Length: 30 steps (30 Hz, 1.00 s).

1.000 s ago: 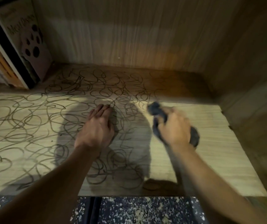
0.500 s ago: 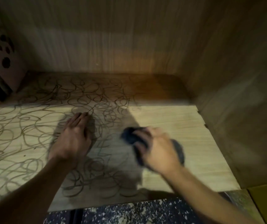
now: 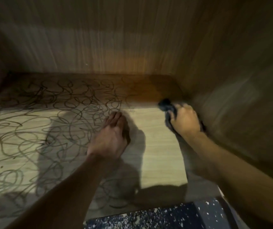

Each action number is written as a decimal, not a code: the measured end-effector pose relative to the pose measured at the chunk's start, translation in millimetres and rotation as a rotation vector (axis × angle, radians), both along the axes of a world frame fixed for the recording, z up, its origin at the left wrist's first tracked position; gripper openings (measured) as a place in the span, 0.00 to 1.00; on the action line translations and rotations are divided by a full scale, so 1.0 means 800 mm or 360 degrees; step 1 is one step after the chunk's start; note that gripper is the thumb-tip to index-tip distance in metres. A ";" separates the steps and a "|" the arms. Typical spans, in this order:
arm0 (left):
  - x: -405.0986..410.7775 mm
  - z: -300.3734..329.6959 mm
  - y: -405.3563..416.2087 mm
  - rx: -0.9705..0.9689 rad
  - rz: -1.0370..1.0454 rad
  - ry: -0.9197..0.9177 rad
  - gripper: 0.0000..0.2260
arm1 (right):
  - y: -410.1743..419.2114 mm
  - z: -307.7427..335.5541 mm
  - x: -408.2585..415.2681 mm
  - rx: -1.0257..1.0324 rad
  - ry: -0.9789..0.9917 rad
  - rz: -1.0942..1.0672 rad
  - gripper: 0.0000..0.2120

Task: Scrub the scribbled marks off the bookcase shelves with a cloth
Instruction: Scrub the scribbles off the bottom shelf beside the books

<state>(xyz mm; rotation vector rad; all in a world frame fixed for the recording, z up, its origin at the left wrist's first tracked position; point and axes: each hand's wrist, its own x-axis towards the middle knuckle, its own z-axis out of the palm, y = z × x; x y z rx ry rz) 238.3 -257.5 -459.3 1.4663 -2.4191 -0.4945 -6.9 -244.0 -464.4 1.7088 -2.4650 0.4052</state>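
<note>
Now, right hand (image 3: 186,121): dark crumpled cloth (image 3: 167,105) is gripped in curled fingers, right of frame.
Left hand (image 3: 111,138): fingers laid flat on scribbled wooden shelf (image 3: 158,146).

shelf (image 3: 162,146): pale matt wood-grain | cloth (image 3: 167,104): dark soft fabric | floor (image 3: 149,217): speckled dark surface

cloth (image 3: 166,104) — now at right wall (image 3: 231,96)
</note>
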 end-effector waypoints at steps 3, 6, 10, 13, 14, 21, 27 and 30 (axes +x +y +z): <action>0.007 -0.017 -0.009 0.0023 -0.0020 -0.0043 0.24 | 0.018 -0.008 0.008 -0.0091 0.0036 -0.0016 0.14; 0.004 -0.017 -0.012 0.0026 -0.0018 -0.0056 0.24 | 0.064 -0.014 0.029 -0.0147 -0.0020 0.0204 0.15; 0.003 -0.015 -0.008 -0.0002 -0.0022 -0.0019 0.25 | 0.005 -0.003 -0.014 -0.0069 -0.0016 -0.0159 0.14; 0.003 -0.015 -0.008 -0.0034 0.0012 0.0020 0.24 | -0.003 0.001 0.025 -0.0043 -0.0035 -0.0097 0.16; 0.002 -0.018 -0.010 -0.0031 0.0004 0.0030 0.23 | 0.018 -0.004 0.054 -0.0049 -0.0057 0.0039 0.16; 0.041 0.015 0.013 0.0220 -0.0006 0.0490 0.20 | 0.075 -0.002 0.105 -0.0041 -0.0081 0.0316 0.17; 0.137 -0.005 0.050 -0.0064 0.0247 -0.0003 0.26 | 0.125 0.001 0.170 0.0132 -0.0192 0.0612 0.19; 0.128 -0.003 0.042 -0.0058 0.0262 0.0021 0.28 | 0.141 0.000 0.171 0.0202 -0.0186 0.0927 0.19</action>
